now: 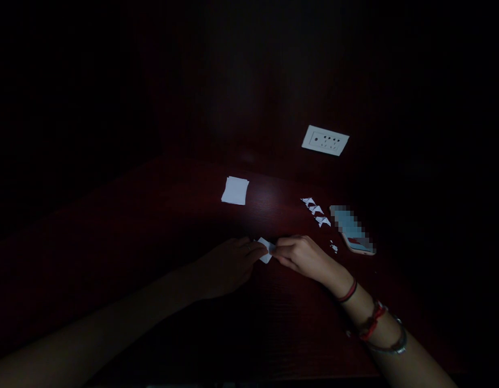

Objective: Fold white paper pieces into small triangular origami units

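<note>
Between my two hands, just above or on the dark red table [152, 215], is a small folded piece of white paper [265, 255]. My left hand [235, 264] pinches its left side with thumb and fingers, and a ring shows on one finger. On the opposite edge my right hand [300, 256] has its fingertips closed on the same paper. The fingertips hide part of the folds. Several bracelets circle my right wrist and forearm.
A stack of white paper squares [235, 191] lies farther back. Small folded paper figures [315, 209] sit in a row right of centre, near tiny paper scraps [334, 247] and a phone [353, 230]. A socket panel [325, 140] is on the back wall. The surroundings are very dark.
</note>
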`<action>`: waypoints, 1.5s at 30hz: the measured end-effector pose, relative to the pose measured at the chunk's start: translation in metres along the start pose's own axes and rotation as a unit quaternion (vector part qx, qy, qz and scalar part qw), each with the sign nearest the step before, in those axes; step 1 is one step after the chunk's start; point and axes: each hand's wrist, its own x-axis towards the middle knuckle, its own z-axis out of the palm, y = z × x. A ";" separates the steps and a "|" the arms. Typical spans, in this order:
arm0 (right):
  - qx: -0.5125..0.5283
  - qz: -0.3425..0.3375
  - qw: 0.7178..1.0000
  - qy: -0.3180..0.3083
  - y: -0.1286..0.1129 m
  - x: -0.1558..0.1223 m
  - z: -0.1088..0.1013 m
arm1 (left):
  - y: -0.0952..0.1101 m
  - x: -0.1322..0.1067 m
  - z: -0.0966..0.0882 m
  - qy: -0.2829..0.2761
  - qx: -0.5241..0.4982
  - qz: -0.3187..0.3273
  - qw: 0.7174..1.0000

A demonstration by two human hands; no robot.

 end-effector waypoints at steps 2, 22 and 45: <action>0.015 0.001 1.000 0.000 0.001 0.000 0.000 | 0.000 0.000 0.002 0.006 -0.002 -0.012 1.000; 0.111 0.017 0.994 0.014 0.005 0.002 0.007 | 0.002 0.002 0.001 -0.010 0.002 -0.018 1.000; 0.119 0.014 0.992 -0.033 0.004 0.001 -0.005 | 0.001 0.001 0.000 -0.018 0.041 0.006 0.999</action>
